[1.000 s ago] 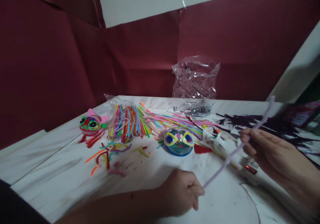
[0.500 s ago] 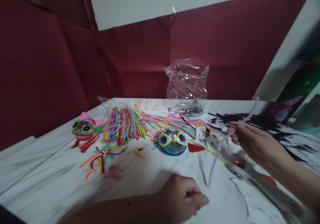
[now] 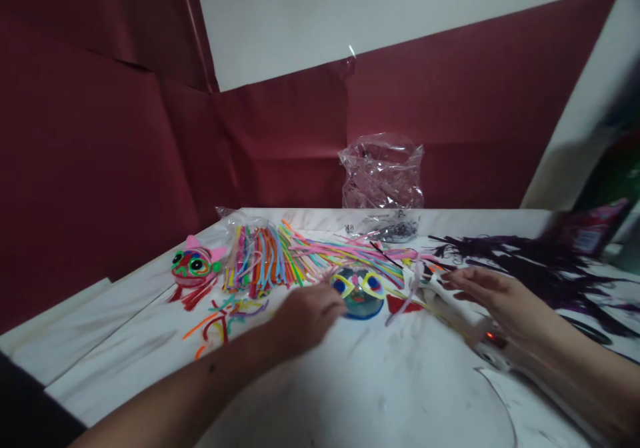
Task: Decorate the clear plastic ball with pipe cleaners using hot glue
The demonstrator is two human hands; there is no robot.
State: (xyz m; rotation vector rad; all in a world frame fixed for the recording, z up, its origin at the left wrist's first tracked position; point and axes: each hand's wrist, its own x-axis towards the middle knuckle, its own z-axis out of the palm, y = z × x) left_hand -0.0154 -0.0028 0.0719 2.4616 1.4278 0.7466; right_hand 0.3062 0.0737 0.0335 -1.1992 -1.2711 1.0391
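My left hand (image 3: 305, 315) is over the white table (image 3: 360, 395), its fingers curled and blurred, just left of a blue dome (image 3: 358, 293) with yellow-rimmed eyes. My right hand (image 3: 493, 296) lies low at the right with its fingers stretched toward the dome, over a white glue gun (image 3: 487, 338) with a red light. A pale lilac pipe cleaner (image 3: 404, 296) droops to the table right at those fingertips. Whether they pinch it is unclear.
A bundle of coloured pipe cleaners (image 3: 265, 258) fans across the back of the table. A red cat-like craft face (image 3: 195, 268) sits at the left, with cut scraps (image 3: 220, 318) near it. A crumpled clear bag (image 3: 383, 171) stands against the maroon wall. Dark purple strands (image 3: 525, 258) spread at the right.
My left hand let go of the lilac pipe cleaner and moved forward toward the blue dome. My right hand came down from the air to the table with the pipe cleaner.
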